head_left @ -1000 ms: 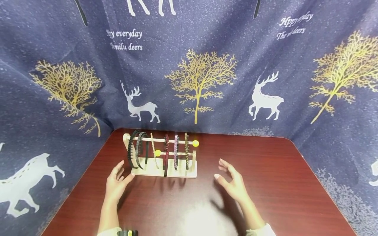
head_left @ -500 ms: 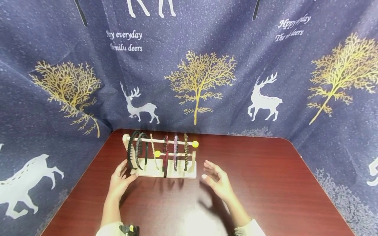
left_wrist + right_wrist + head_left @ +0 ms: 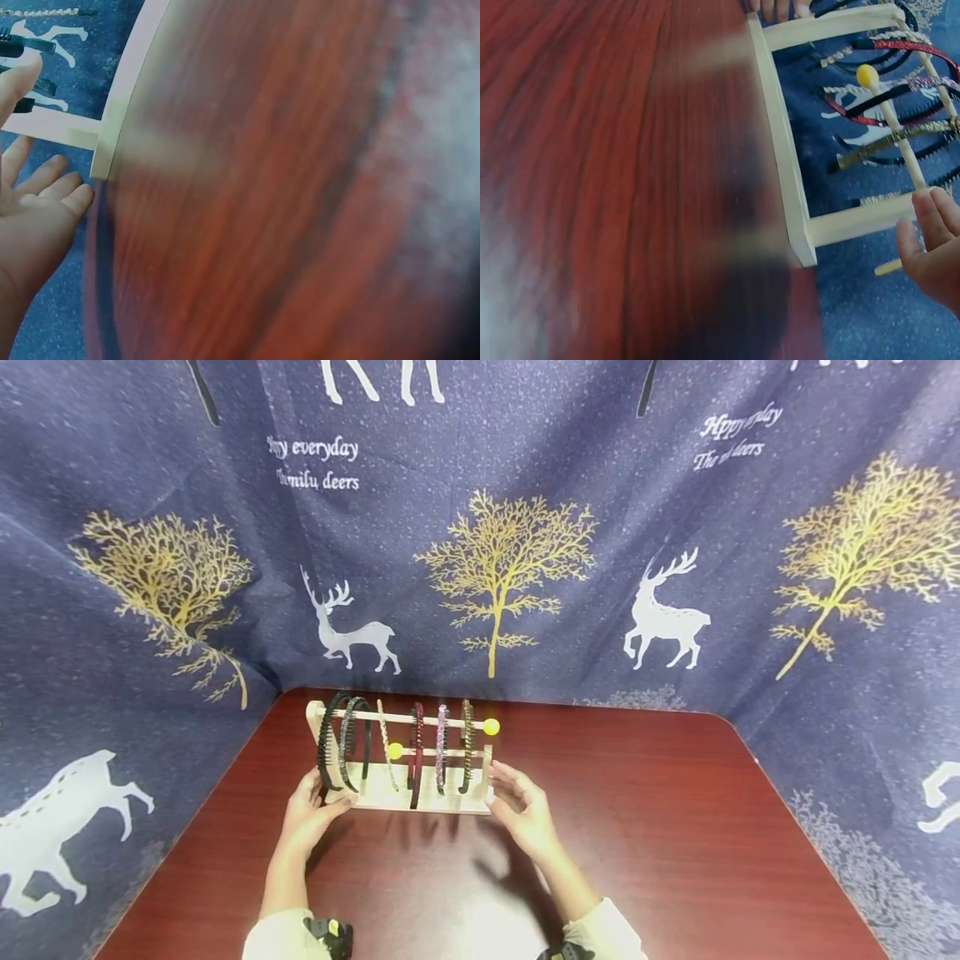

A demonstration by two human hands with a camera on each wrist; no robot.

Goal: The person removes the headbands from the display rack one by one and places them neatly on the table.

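A pale wooden headband rack (image 3: 468, 803) stands on the table with several headbands over its bars. They include a black toothed headband (image 3: 326, 745), a cream braided headband (image 3: 386, 745), a dark red headband (image 3: 417, 760) and a gold headband (image 3: 468, 745). My left hand (image 3: 306, 820) is at the rack's left end, thumb at the base's front corner. In the left wrist view its fingers (image 3: 52, 176) are loosely extended beside the frame. At the right end, my right hand (image 3: 531, 818) has its thumb by the base; its fingers (image 3: 934, 214) lie near the upright, contact unclear.
The dark red wooden table (image 3: 637, 827) extends to both sides and in front of the rack, with a bright glare spot near the front. A blue curtain (image 3: 525, 435) printed with deer and trees hangs behind it. Yellow balls (image 3: 491, 727) cap the rack's bars.
My right hand has moved left, from apart over the table to the rack's right end. My left hand has shifted slightly right, closer around the left end. The rack appears to stay in place.
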